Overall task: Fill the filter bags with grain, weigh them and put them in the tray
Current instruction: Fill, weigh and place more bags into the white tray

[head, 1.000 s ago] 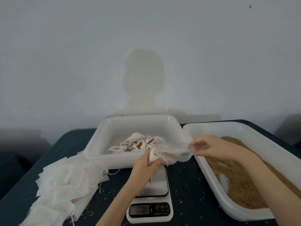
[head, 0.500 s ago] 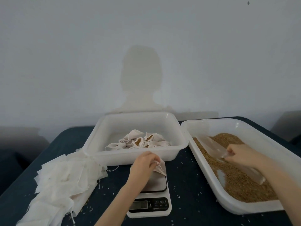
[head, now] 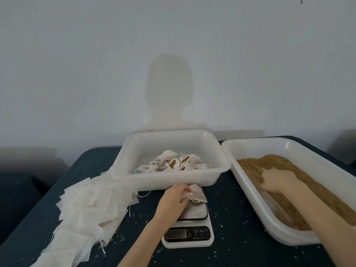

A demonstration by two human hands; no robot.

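- The left hand [head: 173, 197] pinches a white filter bag [head: 196, 193] by its edge, holding it over the platform of the scale [head: 189, 226], just in front of the near wall of the tray [head: 173, 182] of filled bags.
- The right hand [head: 277, 180] lies palm-down in the grain [head: 289, 170] of the bin [head: 250, 201] — whether it grips a scoop cannot be told, as the fingers are sunk in the grain.
- The bag lies to the left of the right hand, with the bin's wall between them — so grain probably has to travel leftward over that rim.
- The bag's mouth appears to face right, toward the bin.
- A stack of empty bags [head: 90, 205] lies to the left.
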